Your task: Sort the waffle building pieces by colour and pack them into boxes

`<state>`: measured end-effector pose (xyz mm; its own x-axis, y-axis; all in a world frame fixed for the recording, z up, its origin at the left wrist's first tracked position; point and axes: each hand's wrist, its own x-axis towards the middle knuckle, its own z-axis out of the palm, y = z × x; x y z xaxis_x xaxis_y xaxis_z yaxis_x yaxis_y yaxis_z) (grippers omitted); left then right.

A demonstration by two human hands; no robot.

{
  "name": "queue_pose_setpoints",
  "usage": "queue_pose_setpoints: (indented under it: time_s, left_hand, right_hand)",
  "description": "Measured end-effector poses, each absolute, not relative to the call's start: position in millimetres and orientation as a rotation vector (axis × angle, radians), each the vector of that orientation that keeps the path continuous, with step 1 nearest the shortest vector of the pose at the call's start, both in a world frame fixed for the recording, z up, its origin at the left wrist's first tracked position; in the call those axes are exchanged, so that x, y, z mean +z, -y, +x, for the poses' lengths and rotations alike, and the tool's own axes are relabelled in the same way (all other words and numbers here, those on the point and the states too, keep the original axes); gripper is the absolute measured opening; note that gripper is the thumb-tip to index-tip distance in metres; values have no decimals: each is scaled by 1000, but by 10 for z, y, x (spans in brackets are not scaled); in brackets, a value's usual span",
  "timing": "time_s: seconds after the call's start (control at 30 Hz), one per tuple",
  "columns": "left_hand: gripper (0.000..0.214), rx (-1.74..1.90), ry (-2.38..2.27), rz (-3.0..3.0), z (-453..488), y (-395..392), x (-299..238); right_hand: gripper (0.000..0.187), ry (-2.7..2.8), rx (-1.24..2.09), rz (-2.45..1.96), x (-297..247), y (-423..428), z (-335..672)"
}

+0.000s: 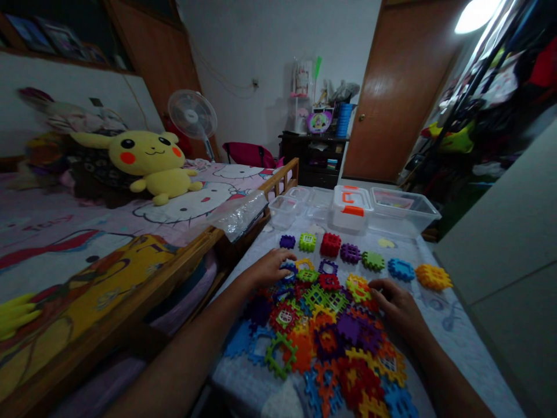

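Observation:
A pile of colourful plastic interlocking blocks (322, 313) with notched edges lies on the table in front of me. My left hand (275, 265) rests over the pile's far left side, fingers apart, close to a blue block (289, 271). On the right edge my right hand (395, 302) has its fingers partly bent and apart, fingertips at a yellow block (357, 287). Neither hand shows a block clearly gripped. Behind the pile runs a row of small stacks sorted by colour, among them a red stack (331, 244), a blue stack (401, 269) and a yellow stack (433, 277).
Clear plastic boxes (405, 210) stand at the table's far end, beside a lidded box with orange latches (351, 208). To the left, a wooden bed rail (191, 264) borders a bed holding a yellow plush toy (150, 157). A white cabinet (513, 232) stands on the right.

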<state>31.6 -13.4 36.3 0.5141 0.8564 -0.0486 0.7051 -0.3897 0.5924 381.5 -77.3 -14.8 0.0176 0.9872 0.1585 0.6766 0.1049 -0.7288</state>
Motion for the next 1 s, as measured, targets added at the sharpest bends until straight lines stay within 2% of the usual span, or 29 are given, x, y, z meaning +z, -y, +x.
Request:
queue_pose_setpoints:
  time_s: [0.1,0.2,0.57,0.8,0.9,1.0]
  left_hand:
    - [49,218,-1300,2362,255,135,306]
    - [50,167,-1318,2446,261,118,255]
    - [47,199,-1297,2495,294,119,196]
    - [47,274,-1452,2421,274,126,282]
    - [44,273,-1425,2368,223,150,342]
    - [30,391,-1338,2303,167,254,465]
  right_hand:
    - [32,1726,597,-1633,-153,770,3813]
    - [32,1723,595,-1633,-169,766,3814]
    - [32,1719,581,-1638,-172,763,3816]
    - [32,1728,583,-1636,-158,776,3811]
    - [33,1726,589,-1639,-158,774,3815]
    - [34,1731,597,-1638,-161,768,3820]
